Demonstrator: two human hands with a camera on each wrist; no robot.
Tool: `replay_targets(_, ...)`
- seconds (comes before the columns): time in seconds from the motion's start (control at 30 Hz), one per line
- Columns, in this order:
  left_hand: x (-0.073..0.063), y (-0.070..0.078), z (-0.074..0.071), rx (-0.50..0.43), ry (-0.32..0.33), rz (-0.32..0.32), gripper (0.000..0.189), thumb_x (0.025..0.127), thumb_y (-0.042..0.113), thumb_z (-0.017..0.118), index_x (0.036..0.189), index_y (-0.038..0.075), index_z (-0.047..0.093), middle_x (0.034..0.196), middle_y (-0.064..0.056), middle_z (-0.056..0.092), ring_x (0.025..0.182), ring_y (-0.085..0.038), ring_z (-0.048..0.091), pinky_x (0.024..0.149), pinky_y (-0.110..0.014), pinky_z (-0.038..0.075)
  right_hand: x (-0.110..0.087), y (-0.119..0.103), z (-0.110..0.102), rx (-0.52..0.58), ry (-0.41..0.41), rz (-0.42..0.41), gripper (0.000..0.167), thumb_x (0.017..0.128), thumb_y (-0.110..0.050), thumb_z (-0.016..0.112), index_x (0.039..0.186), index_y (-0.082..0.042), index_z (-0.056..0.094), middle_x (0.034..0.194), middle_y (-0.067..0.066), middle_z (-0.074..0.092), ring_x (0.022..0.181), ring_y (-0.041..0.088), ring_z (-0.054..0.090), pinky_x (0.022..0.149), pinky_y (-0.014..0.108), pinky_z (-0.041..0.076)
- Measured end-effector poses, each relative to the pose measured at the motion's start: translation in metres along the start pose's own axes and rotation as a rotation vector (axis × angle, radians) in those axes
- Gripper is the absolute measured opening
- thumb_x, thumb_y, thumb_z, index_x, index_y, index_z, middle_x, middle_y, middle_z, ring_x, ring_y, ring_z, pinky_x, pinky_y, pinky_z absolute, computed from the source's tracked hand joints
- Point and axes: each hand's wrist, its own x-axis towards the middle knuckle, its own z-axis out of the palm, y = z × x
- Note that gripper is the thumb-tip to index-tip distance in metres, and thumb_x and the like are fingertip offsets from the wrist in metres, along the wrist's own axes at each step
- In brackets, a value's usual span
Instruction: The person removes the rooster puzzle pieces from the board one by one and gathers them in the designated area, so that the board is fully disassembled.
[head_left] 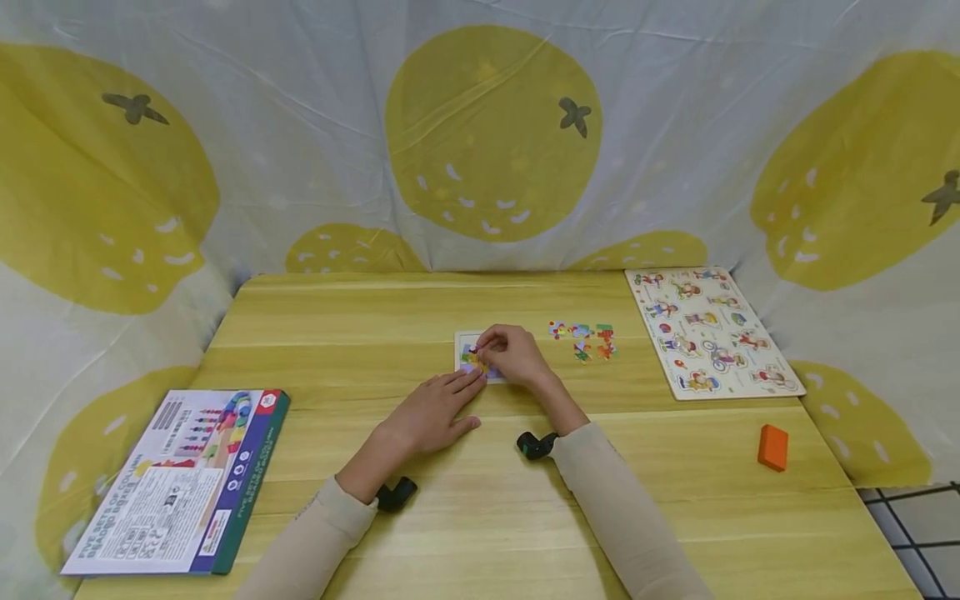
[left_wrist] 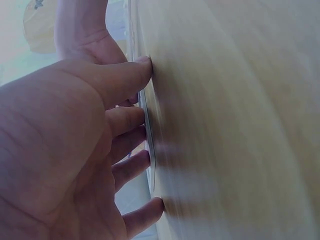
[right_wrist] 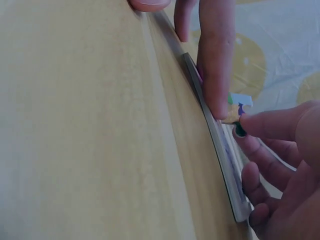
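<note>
A small jigsaw puzzle board [head_left: 460, 338] with a pale rim lies on the table in the middle of the head view, partly covered by both hands. My left hand [head_left: 429, 412] rests with its fingers extended on the board's near left part. In the right wrist view, one left fingertip touches the board beside a colourful jigsaw piece [right_wrist: 242, 101]. My right hand [head_left: 517, 357] pinches that piece between thumb and finger, tilted up over the board. Several loose jigsaw pieces [head_left: 581, 331] lie to the right of the right hand.
A wooden picture board [head_left: 705, 333] with figures lies at the back right. An orange block [head_left: 772, 447] sits near the right edge. On the left lies a flat box [head_left: 180, 483]. A fruit-print cloth [head_left: 300, 150] hangs behind the table [head_left: 360, 317].
</note>
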Motion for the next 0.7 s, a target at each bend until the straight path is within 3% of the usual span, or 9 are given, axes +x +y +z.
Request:
replay_targets(0.37, 0.001, 0.000, 0.001, -0.016, 0.000, -0.009, 0.068, 0.107, 0.046, 0.051, 0.163, 0.013, 0.031, 0.170, -0.006, 0.029, 0.155, -0.031, 0.033, 0.125, -0.054, 0.030, -0.010, 0.003, -0.029, 0.112, 0.024, 0.006, 0.006, 0.098, -0.012, 0.068, 0.103, -0.010, 0.072, 0.099, 0.007, 0.074, 0.085, 0.023, 0.071, 0.075, 0.030, 0.056)
replay_targets(0.7, 0.000, 0.000, 0.001, -0.033, -0.010, -0.018, 0.068, 0.107, 0.046, 0.051, 0.164, 0.013, 0.030, 0.171, -0.006, 0.028, 0.155, -0.032, 0.033, 0.124, -0.056, 0.029, -0.032, 0.013, -0.069, 0.107, 0.053, 0.020, 0.012, 0.100, -0.014, 0.069, 0.107, -0.005, 0.071, 0.107, 0.017, 0.071, 0.095, 0.036, 0.072, 0.078, 0.031, 0.056)
